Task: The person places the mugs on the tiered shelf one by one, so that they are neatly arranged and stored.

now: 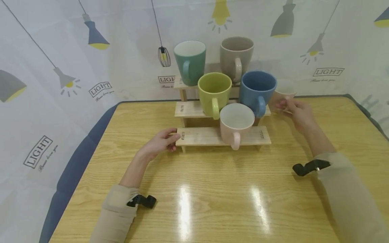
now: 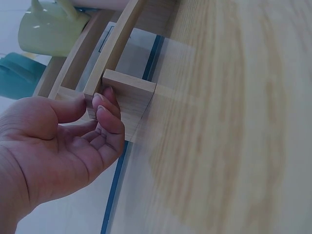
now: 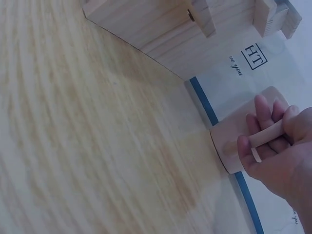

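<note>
My left hand (image 1: 159,143) pinches the left end of the lowest step of a three-tier wooden stand (image 1: 200,135), thumb above and fingers curled under the board (image 2: 114,53). Beyond the stand's right side, my right hand (image 1: 300,114) grips a pale pink mug (image 1: 285,88) by its handle (image 3: 265,135). That mug is upright near the table's back edge, partly behind the hand. Another pale pink mug (image 1: 236,123) stands on the lowest step. A yellow-green mug (image 1: 212,90) and a blue mug (image 1: 258,88) occupy the middle step. On top are a teal mug (image 1: 190,64) and a taupe mug (image 1: 236,55).
The stand and mugs are toward the back of a wooden table (image 1: 212,189). Behind it hangs a white curtain (image 1: 127,64) printed with lamps. Dark blue edging (image 1: 83,153) runs along the table's left side.
</note>
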{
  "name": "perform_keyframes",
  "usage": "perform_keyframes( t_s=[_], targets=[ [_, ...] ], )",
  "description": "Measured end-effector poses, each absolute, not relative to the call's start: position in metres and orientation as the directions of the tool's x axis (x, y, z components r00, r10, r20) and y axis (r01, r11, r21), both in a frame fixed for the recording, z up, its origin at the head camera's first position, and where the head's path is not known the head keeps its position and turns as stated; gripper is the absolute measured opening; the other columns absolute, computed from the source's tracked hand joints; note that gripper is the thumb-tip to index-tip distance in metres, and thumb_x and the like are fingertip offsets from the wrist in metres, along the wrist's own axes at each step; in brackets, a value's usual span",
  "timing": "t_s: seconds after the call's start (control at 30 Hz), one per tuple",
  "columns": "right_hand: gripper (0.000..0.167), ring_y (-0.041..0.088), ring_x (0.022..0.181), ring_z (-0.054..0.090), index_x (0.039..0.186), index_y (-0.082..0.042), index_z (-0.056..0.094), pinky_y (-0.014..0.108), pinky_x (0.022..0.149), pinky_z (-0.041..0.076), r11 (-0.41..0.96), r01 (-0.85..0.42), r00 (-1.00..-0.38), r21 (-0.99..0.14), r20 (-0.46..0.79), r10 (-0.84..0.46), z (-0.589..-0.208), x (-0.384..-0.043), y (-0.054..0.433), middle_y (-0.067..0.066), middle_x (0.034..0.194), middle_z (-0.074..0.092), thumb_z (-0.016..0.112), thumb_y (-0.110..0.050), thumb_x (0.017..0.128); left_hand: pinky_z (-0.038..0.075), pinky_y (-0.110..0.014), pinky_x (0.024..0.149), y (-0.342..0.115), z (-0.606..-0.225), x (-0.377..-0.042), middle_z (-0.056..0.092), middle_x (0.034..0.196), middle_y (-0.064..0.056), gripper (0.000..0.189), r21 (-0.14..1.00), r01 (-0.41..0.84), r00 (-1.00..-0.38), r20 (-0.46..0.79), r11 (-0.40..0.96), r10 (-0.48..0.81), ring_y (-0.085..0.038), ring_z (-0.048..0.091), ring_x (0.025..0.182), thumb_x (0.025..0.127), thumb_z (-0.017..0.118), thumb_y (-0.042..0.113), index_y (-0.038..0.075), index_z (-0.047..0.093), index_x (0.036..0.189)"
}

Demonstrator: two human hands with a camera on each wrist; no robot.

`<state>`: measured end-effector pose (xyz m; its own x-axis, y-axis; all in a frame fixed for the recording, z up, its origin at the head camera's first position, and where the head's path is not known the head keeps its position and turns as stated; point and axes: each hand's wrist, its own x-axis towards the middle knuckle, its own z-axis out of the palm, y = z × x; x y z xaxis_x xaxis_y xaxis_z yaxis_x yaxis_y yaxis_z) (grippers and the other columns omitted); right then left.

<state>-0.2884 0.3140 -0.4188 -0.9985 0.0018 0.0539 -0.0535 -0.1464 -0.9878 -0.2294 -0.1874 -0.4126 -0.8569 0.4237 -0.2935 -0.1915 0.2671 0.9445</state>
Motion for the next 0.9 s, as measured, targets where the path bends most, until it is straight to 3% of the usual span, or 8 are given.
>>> perform_keyframes(
  t_s=[0.23,0.47,0.9],
  targets=[
    [0.03,0.01,0.086,0.068,0.089,-0.002,0.07,0.024,0.079,0.057,-0.221,-0.12,-0.992,-0.968,0.106,0.074,-0.42,-0.282,0.311,0.002,0.087,0.072,0.049,-0.011,0.107,0.05,-0.025,0.073,-0.185,-0.413,-0.23,0.05,0.106,-0.012,0.064,0.948,-0.191,-0.856,-0.288,0.256,0.429,-0.014,0.054,0.078,0.11,0.047,0.02,-0.006,0.015,0.158],
    [0.033,0.011,0.084,0.066,0.082,0.0,0.063,0.022,0.076,0.054,-0.296,-0.202,-0.978,-0.934,0.176,0.111,-0.395,-0.268,0.307,0.003,0.079,0.066,0.046,-0.012,0.108,0.05,-0.024,0.072,-0.185,-0.412,-0.229,0.049,0.107,-0.012,0.063,0.949,-0.19,-0.857,-0.286,0.253,0.428,-0.014,0.054,0.078,0.11,0.047,0.02,-0.007,0.015,0.157],
    [0.031,0.021,0.072,0.06,0.08,0.01,0.057,0.025,0.061,0.052,-0.45,-0.375,-0.913,-0.81,0.24,0.329,-0.309,-0.238,0.304,0.011,0.073,0.057,0.066,-0.014,0.098,0.049,-0.026,0.074,-0.186,-0.411,-0.228,0.049,0.109,-0.012,0.064,0.945,-0.189,-0.852,-0.294,0.268,0.433,-0.015,0.054,0.079,0.11,0.047,0.022,-0.006,0.014,0.158]
  ],
)
